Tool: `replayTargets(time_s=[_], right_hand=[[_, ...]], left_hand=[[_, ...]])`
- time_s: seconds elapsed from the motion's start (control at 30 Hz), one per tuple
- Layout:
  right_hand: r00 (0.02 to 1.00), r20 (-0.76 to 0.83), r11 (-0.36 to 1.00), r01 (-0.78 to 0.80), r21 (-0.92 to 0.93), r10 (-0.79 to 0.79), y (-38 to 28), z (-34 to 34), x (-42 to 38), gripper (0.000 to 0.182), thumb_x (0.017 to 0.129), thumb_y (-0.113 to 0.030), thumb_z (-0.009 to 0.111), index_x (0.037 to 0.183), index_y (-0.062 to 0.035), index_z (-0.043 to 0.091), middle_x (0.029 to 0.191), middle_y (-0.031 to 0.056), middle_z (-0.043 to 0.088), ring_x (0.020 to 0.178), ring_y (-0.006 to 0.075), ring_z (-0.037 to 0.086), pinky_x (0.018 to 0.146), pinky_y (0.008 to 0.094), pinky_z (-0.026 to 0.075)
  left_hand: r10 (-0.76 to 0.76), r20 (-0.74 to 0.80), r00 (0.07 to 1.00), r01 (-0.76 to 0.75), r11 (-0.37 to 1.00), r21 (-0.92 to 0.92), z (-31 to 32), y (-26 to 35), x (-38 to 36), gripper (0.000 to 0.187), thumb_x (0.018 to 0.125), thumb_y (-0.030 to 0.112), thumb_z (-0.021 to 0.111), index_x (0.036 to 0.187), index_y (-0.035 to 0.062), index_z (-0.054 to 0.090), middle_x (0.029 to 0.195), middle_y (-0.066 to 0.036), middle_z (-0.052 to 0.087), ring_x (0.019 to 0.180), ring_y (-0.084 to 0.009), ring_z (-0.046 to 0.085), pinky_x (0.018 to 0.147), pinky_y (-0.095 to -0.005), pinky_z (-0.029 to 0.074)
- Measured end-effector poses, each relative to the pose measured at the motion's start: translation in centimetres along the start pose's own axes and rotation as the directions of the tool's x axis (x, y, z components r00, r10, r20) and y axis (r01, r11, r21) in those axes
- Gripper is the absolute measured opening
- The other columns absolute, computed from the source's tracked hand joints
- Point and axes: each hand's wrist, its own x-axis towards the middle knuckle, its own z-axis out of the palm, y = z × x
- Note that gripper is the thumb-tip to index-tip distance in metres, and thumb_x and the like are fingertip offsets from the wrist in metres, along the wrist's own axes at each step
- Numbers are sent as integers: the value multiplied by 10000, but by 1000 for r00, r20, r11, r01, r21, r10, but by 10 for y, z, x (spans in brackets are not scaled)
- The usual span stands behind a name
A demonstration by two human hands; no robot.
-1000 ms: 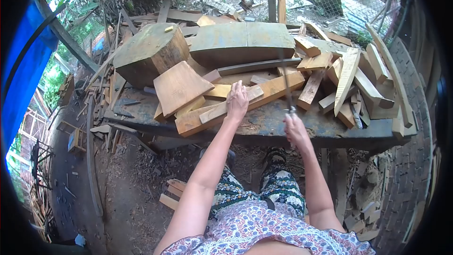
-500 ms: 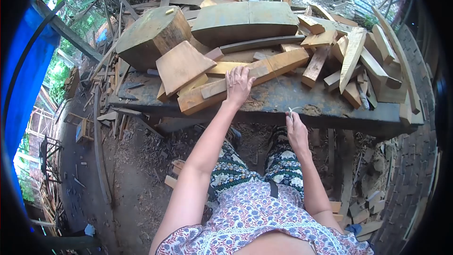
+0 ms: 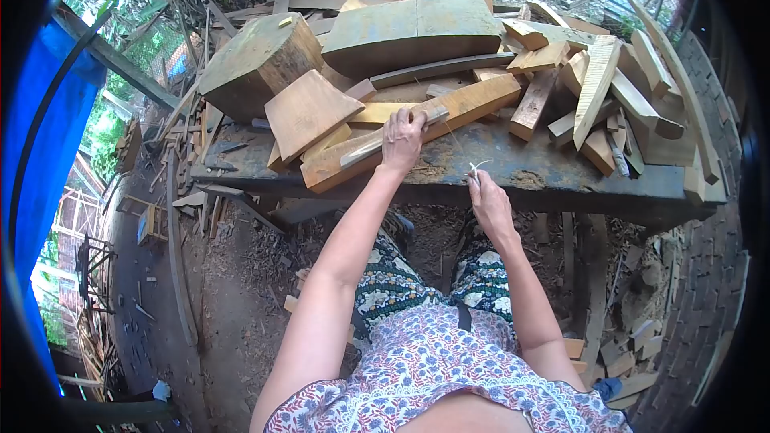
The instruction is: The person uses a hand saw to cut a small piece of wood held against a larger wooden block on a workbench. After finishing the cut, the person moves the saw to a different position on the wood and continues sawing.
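My left hand (image 3: 403,144) is closed around a narrow wooden strip (image 3: 362,150) that lies along the top of a long wooden beam (image 3: 481,103). The beam slants across the front of the workbench (image 3: 481,156). Just off the bench's front edge, my right hand (image 3: 491,207) pinches a thin pale strand (image 3: 478,167), which looks like string; its curled end sticks up past the fingertips. A flared flat wood piece (image 3: 311,115) leans beside the beam's left half.
Large wood blocks (image 3: 413,36) stand at the back of the bench. Several offcuts (image 3: 597,92) are heaped on the right. A blue tarp (image 3: 48,112) hangs at far left. Scrap wood and chips cover the ground (image 3: 241,297) below.
The wooden strip has turned on the beam and now shows a narrower, paler face. My left fingers have curled round it. My right hand has moved left and slightly up with the strand.
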Motion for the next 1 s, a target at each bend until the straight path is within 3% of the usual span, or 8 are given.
replayTargets(time_s=[0.13,0.2,0.43,0.5,0.73,1.0], right_hand=[[997,49,997,-50,-56,52,12,5,-5,243,972,-230,454,1108,-37,510,993,242,636,920,441,599,752,529,472],[996,57,996,-66,-66,70,11,5,-4,239,974,-225,449,1110,-38,510,963,239,643,891,442,608,734,537,476],[998,-69,999,-4,-43,1,-1,7,-4,215,978,-221,440,1084,-42,495,947,232,650,866,436,615,712,535,487],[1000,-22,990,-24,-136,22,-3,7,-4,215,979,-225,436,1081,-41,482,937,233,652,858,436,619,707,533,492],[991,79,954,-84,-289,112,-7,7,-3,194,977,-231,418,1005,-43,456,765,272,641,764,470,628,690,566,495],[983,171,959,-12,-283,63,-33,14,58,235,969,-220,386,994,-2,468,853,311,631,863,488,612,747,577,477]], left_hand=[[-13,-26,1000,10,994,-104,0,1,-12,297,858,232,610,1096,55,611,1001,-132,551,958,-317,518,862,-429,416],[-155,-59,986,152,987,-53,7,-2,-9,308,861,249,599,1104,60,590,1057,-129,524,1015,-304,494,891,-435,398],[-386,-71,920,391,916,86,31,9,12,407,915,353,464,1160,48,578,1154,-143,554,1105,-300,504,952,-533,336],[-520,139,843,509,854,112,30,15,20,483,921,420,400,1165,52,594,1191,-167,578,1145,-313,518,973,-557,308],[-532,64,844,515,839,178,27,18,23,452,869,410,448,1083,54,627,1089,-170,619,1046,-312,567,957,-500,328],[-527,35,849,514,839,178,27,19,24,440,869,406,452,1056,55,639,1041,-163,626,1010,-309,577,942,-490,338]])
